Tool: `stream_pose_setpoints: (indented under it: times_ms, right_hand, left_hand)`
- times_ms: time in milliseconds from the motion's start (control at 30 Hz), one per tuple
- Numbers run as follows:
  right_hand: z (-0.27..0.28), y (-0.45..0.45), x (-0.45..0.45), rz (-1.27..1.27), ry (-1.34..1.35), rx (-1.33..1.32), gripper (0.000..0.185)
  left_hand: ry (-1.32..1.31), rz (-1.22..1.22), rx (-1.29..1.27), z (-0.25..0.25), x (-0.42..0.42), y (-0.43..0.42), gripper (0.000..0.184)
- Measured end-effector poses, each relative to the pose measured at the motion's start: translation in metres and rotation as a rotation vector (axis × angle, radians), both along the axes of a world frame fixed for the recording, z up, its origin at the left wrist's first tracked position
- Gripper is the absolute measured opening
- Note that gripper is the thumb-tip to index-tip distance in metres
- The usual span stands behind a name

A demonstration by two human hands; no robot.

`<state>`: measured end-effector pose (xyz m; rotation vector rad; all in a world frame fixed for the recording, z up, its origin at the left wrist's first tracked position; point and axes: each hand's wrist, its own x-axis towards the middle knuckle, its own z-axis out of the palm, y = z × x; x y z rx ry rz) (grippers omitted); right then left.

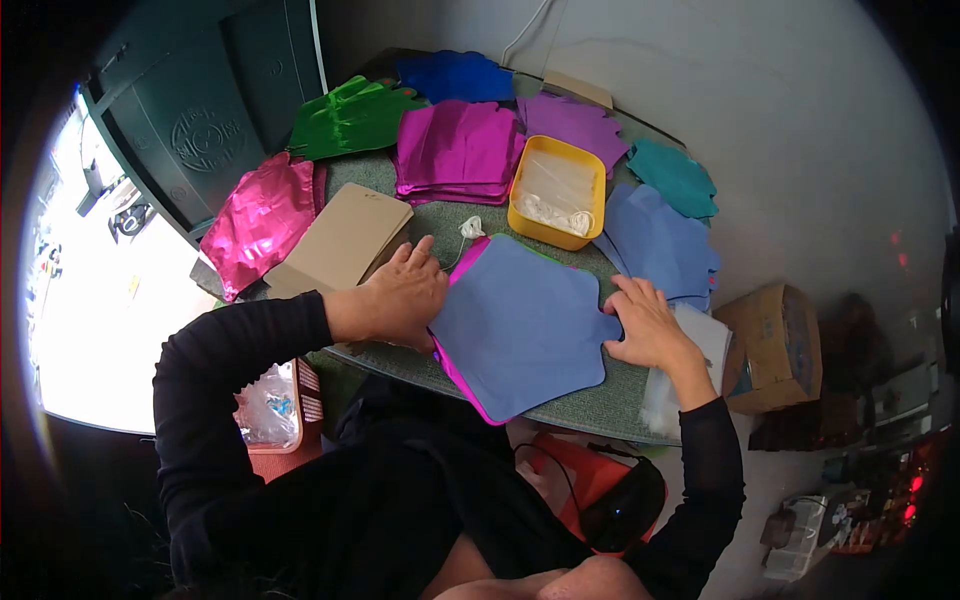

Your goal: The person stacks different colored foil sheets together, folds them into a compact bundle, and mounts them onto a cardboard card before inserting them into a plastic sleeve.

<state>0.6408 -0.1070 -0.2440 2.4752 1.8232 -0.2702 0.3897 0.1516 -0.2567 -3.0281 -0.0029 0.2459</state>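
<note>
A blue-grey sheet (520,325) with a scalloped outline lies flat before me on the table's near edge. Magenta material (458,378) shows from under its left side, and a thin green edge peeks out at the top. My left hand (405,295) rests at the sheet's left edge, fingers stretched out toward the cardboard pieces. At the opposite edge, my right hand (650,325) has its thumb and fingers apart around a small tab of the sheet. A bundle of white string (471,229) lies just above the sheet.
Behind stand a yellow box (515,215) with string and clear plastic, and magenta sheets (455,150). Green (350,118), blue (455,77), purple (575,125), teal (672,178) and pink sheets (265,220) surround them. Brown cardboard (345,235) lies left; a carton (770,345) stands right.
</note>
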Motion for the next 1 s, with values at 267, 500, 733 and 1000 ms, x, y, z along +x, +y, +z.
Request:
stream_pose_setpoints:
  times_ms: [267,500,733,1000]
  right_hand:
    - [0.007,-0.015,-0.012,-0.051,0.034,0.010,0.070]
    - [0.004,-0.026,-0.014,-0.094,0.057,0.005,0.077]
    - [-0.002,-0.018,-0.015,-0.084,0.057,0.019,0.076]
    - [0.004,-0.016,-0.023,-0.077,0.051,0.092,0.077]
  left_hand:
    - [0.012,-0.038,-0.040,0.007,0.005,-0.006,0.089]
    - [-0.009,0.019,-0.172,0.011,0.016,-0.006,0.060]
    - [0.031,0.255,-0.246,0.001,0.052,0.003,0.031]
    - [-0.011,0.256,-0.284,0.004,0.058,0.022,0.040]
